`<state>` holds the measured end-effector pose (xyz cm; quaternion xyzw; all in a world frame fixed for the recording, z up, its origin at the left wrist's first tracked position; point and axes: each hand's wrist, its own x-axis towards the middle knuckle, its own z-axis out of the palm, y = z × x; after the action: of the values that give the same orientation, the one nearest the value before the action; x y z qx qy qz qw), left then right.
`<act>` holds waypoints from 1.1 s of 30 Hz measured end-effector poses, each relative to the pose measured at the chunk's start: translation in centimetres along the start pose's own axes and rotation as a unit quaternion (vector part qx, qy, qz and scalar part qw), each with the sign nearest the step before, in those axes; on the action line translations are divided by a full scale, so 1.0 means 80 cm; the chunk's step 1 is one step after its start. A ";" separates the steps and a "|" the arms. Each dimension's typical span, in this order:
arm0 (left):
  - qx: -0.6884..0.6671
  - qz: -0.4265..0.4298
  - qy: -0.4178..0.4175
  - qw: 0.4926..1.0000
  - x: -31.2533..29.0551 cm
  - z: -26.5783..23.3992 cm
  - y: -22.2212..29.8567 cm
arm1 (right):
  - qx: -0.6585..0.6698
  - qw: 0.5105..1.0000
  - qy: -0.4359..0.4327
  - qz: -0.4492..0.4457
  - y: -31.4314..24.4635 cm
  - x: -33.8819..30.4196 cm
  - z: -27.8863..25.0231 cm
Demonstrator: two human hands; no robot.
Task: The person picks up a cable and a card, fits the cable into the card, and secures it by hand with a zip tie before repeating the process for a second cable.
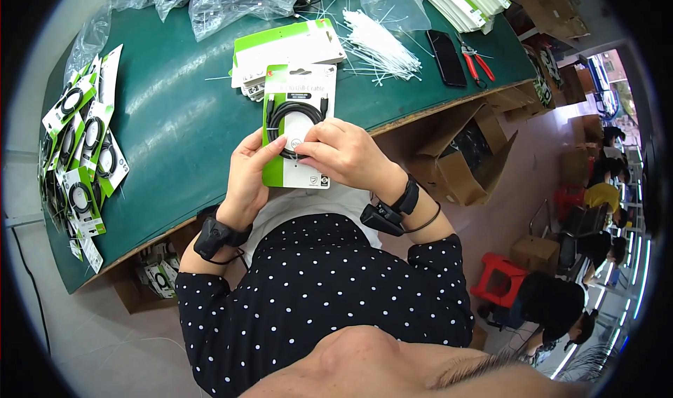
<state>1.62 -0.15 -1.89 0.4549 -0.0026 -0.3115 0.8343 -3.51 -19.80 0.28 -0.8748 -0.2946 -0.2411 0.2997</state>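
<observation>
My left hand is closed on the left edge of a green-and-white packaging card, its thumb lying on the front. A coiled black cable sits on that card, both plug ends pointing up, with a white cable tie round its left side. My right hand lies over the card's right half. Its thumb and fingers are pinched together at the lower part of the coil; what is between them, if anything, is hidden. The card is held upright at the table's near edge, in front of a stack of similar cards.
Carded cables lie piled on the left of the green table. White cable ties, a black phone and red-handled cutters are at the right. Plastic bags line the back. An open cardboard box stands below.
</observation>
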 end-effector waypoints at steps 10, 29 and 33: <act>0.051 0.029 0.030 0.998 -0.007 0.008 -0.012 | -0.093 0.988 0.105 0.060 0.009 0.025 -0.005; 0.073 0.029 0.040 0.996 -0.005 -0.004 -0.021 | -0.086 0.994 -0.003 -0.063 0.038 0.042 0.004; 0.032 0.093 0.066 0.993 0.000 -0.004 -0.008 | -0.094 0.986 0.135 -0.016 0.019 0.040 0.000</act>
<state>1.36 -0.16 -2.57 0.4991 -0.0001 -0.2017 0.8427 -0.26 -19.60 1.58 -0.8536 -0.2414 -0.3884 0.2494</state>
